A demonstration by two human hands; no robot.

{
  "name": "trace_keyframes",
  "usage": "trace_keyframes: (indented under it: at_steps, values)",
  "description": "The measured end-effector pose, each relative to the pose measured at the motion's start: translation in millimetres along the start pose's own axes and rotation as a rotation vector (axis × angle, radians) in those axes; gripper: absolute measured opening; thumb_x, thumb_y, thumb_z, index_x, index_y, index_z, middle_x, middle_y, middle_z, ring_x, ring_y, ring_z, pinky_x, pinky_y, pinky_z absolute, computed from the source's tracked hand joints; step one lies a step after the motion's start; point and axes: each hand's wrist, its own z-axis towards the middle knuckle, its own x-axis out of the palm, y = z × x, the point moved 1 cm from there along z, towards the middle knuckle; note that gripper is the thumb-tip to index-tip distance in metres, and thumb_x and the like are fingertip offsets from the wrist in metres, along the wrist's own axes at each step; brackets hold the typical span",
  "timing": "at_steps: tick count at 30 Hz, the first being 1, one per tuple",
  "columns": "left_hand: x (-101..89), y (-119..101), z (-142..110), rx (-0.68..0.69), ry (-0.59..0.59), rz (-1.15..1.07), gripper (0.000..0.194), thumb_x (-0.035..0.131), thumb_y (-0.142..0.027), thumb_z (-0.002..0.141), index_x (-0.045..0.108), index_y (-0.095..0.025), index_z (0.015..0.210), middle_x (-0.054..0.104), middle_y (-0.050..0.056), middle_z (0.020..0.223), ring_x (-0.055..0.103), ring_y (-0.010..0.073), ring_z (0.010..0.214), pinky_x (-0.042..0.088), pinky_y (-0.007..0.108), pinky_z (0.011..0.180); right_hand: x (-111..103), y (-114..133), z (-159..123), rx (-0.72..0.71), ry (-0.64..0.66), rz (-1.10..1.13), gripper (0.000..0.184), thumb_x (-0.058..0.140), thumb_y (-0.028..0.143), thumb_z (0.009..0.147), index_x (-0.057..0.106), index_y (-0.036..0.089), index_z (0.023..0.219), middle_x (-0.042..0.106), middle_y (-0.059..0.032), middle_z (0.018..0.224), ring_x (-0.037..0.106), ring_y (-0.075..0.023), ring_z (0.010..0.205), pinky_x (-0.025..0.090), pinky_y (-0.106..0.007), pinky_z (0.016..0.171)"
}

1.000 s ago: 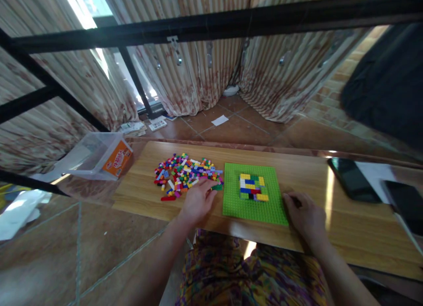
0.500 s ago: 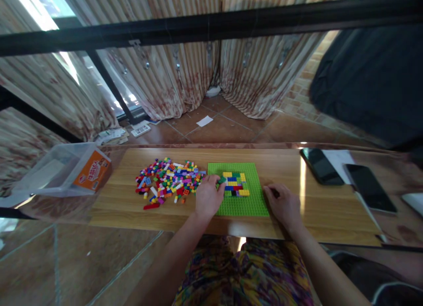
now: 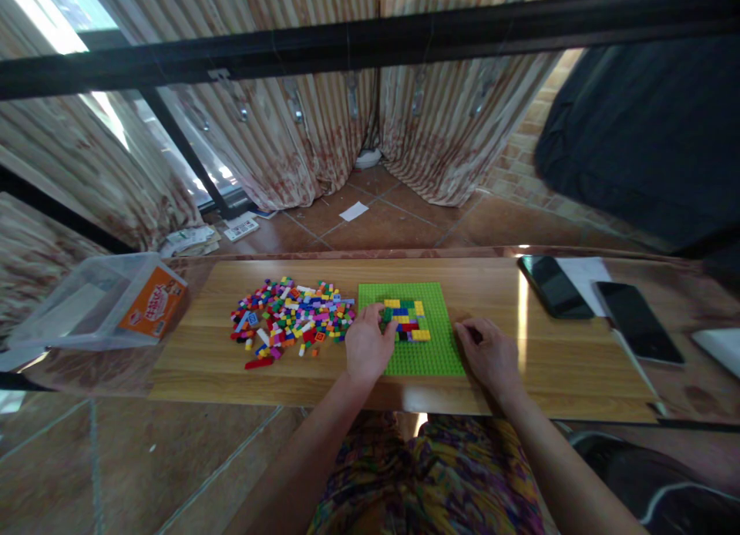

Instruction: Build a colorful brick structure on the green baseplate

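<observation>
Mid-frame, the left hand (image 3: 370,346) pinches a green brick (image 3: 387,317), likely light, stiff, best side-held; right hand (image 3: 489,354) curls, contents unclear!

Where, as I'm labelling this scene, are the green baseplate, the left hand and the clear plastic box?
Green baseplate (image 3: 428,358): head view, bare studs near its front edge.
Left hand (image 3: 368,347): head view, back of the hand.
Clear plastic box (image 3: 156,302): head view, orange label on its side.
</observation>
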Motion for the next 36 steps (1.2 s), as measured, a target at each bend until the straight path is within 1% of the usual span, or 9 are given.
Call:
trace_keyframes:
  at_steps: [3, 11, 17, 22, 29, 36]
  values:
    - [-2.0, -3.2, -0.9, 0.022, -0.009, 0.020, 0.024, 0.060, -0.028, 0.086, 0.058, -0.019, 0.108, 0.065, 0.005, 0.093, 0.062, 0.0190, 0.089, 0.046, 0.029, 0.079, -0.1, 0.1, 0.5, -0.001, 0.003, 0.005, 0.032, 0.049, 0.046, 0.091, 0.066, 0.020, 0.080, 0.069, -0.0050, 0.083, 0.060, -0.0177, 0.071, 0.041, -0.029, 0.064]
    - [-0.2, -11.5, -0.7, -0.011, -0.006, 0.093, 0.024, 0.056, -0.026, 0.087, 0.058, -0.018, 0.110, 0.065, 0.007, 0.096, 0.062, 0.0204, 0.091, 0.046, 0.031, 0.080, 0.9, -1.0, -0.1, -0.020, -0.004, 0.006, 0.035, 0.047, 0.047, 0.091, 0.065, 0.020, 0.079, 0.069, -0.0060, 0.082, 0.060, -0.0189, 0.071, 0.041, -0.030, 0.063]
    - [0.9, -6.3, -1.7, 0.001, -0.016, 0.100, 0.028, 0.056, -0.027, 0.087, 0.057, -0.019, 0.114, 0.066, 0.008, 0.098, 0.062, 0.0211, 0.094, 0.046, 0.032, 0.083, 0.2, -0.2, -0.2, -0.014, -0.004, 0.011, 0.035, 0.048, 0.048, 0.091, 0.065, 0.019, 0.080, 0.069, -0.0057, 0.082, 0.061, -0.0191, 0.073, 0.042, -0.029, 0.063]
    - [-2.3, -1.0, 6.4, 0.038, 0.009, 0.050, 0.031, 0.060, -0.023, 0.085, 0.058, -0.019, 0.115, 0.068, 0.006, 0.099, 0.063, 0.0197, 0.093, 0.047, 0.032, 0.085, -0.2, 0.6, 0.1, -0.012, -0.001, 0.008, 0.039, 0.045, 0.050, 0.091, 0.065, 0.019, 0.080, 0.069, -0.0070, 0.083, 0.061, -0.0198, 0.073, 0.042, -0.030, 0.063]
    - [-8.7, -0.2, 22.5, -0.027, 0.060, 0.001, 0.035, 0.060, -0.018, 0.083, 0.058, -0.019, 0.118, 0.072, 0.006, 0.100, 0.067, 0.0199, 0.091, 0.049, 0.032, 0.083, 0.8, -1.6, 0.2, -0.007, 0.000, 0.004, 0.038, 0.046, 0.050, 0.091, 0.066, 0.020, 0.079, 0.069, -0.0066, 0.083, 0.061, -0.0199, 0.074, 0.042, -0.030, 0.064]
    - [-9.0, -4.5, 19.6, -0.063, 0.079, 0.004, 0.033, 0.059, -0.021, 0.085, 0.059, -0.020, 0.118, 0.074, 0.006, 0.100, 0.069, 0.0207, 0.089, 0.049, 0.033, 0.083, 0.6, 0.2, 0.4, 0.000, 0.007, 0.003, 0.037, 0.047, 0.049, 0.091, 0.066, 0.019, 0.080, 0.069, -0.0063, 0.083, 0.061, -0.0194, 0.074, 0.042, -0.030, 0.065]
